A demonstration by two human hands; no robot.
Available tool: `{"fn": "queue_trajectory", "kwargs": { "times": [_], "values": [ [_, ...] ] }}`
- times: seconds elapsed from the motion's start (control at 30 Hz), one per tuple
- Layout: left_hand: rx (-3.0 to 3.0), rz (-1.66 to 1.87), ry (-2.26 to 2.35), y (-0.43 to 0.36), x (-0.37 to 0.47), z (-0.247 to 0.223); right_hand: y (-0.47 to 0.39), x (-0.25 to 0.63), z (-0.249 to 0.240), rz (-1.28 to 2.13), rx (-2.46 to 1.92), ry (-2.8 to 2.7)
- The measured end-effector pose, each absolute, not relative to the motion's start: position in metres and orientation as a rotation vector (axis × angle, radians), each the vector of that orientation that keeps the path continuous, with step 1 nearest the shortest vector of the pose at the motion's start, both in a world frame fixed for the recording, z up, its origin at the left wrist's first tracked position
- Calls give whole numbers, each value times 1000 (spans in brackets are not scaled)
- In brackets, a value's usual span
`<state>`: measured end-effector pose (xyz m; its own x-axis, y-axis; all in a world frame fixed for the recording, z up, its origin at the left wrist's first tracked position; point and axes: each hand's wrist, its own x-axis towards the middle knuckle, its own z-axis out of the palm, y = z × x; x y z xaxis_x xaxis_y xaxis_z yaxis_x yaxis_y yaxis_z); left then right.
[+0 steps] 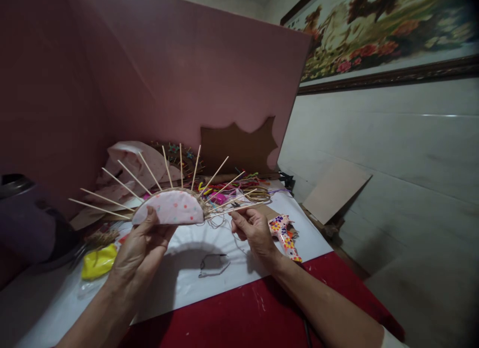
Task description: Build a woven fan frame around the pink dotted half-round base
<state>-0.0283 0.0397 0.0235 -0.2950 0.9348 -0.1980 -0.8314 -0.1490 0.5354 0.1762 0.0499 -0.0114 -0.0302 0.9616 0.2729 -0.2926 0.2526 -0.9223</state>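
Observation:
My left hand (149, 240) grips a half-round piece covered in pale pink dotted fabric (174, 207), thumb in front and fingers behind. Thin wooden sticks (148, 171) fan out from its curved edge. Twine (206, 206) is wound at the base of the sticks on the right end, with loose loops hanging there. Just under the lowest right stick, my right hand (256, 230) is closed in a pinch on the twine; its fingertips partly hide the strand. Both hands are raised above the white-covered table (194, 293).
Behind lie pink fabric (129, 158), coloured cords (258, 179) and brown cardboard (239, 146) against the pink panel. A flowered glue gun (286, 238) rests on the right, glasses (214, 265) below the hands, a yellow packet (99, 262) on the left. Red cloth (239, 313) covers the near edge.

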Motion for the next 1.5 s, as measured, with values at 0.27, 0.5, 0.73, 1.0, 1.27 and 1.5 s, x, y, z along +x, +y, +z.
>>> {"fn": "queue_trajectory", "kwargs": {
  "times": [0.27,0.5,0.73,1.0,1.27,1.5],
  "values": [
    [219,1768,663,40,-29,23,51,177,-18,1228,-702,-1185],
    [234,1764,662,42,-28,24,50,176,-16,1213,-705,-1156],
    [234,1753,691,40,-29,20,48,174,-15,1191,-795,-1191],
    [217,1755,667,37,-26,26,50,175,-16,1178,-772,-1177],
    [228,1759,646,37,-26,25,47,177,-16,1240,-719,-1177],
    [156,1746,637,40,-28,23,49,176,-17,1273,-688,-1189]
  ]
}}
